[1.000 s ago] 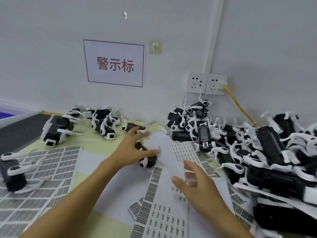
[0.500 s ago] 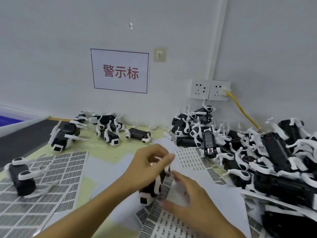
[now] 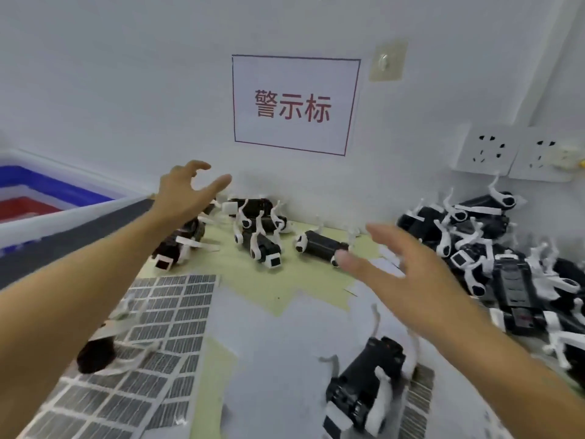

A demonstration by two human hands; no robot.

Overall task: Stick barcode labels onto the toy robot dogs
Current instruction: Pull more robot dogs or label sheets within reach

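Note:
My left hand (image 3: 186, 191) hovers empty with fingers spread above a black-and-white toy robot dog (image 3: 177, 245) near the wall. My right hand (image 3: 399, 267) is raised over the table, fingers straight, holding nothing. A toy dog (image 3: 364, 391) lies on white paper near the front, below my right forearm. A few more dogs (image 3: 259, 239) lie on their backs by the wall. A sheet of barcode labels (image 3: 148, 327) covers the left of the table, with another dog (image 3: 95, 353) on it under my left forearm.
A big heap of toy dogs (image 3: 506, 264) fills the right side. White backing paper (image 3: 269, 359) lies in the middle. Blue and red bins (image 3: 28, 198) stand at the far left behind a grey belt. Wall sockets (image 3: 512, 156) sit at the upper right.
Both hands let go of the dog they were handling; it now lies on the paper. My left hand reached forward to the dogs by the wall and my right hand lifted. The view swung left.

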